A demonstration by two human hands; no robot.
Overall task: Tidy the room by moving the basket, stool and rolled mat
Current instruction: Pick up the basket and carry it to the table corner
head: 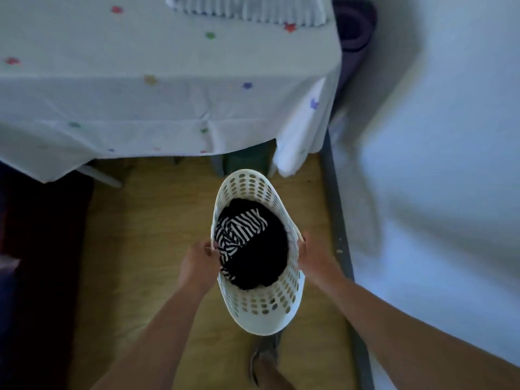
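Note:
A white perforated laundry basket [260, 311] hangs in front of me above the wooden floor, with black and striped clothes [239, 232] inside. My left hand [197, 263] grips its left rim and my right hand [312, 254] grips its right rim. A dark purple rolled mat [353, 32] stands upright in the far corner, between the table and the wall. Something dark green [243, 161] sits under the table edge; I cannot tell what it is.
A table draped in a white cloth with coloured stars [168, 94] fills the upper left. A white wall [450, 164] with a grey skirting board [336, 220] runs along the right. Dark furniture [36, 249] stands at the left. My foot [264, 358] is below the basket.

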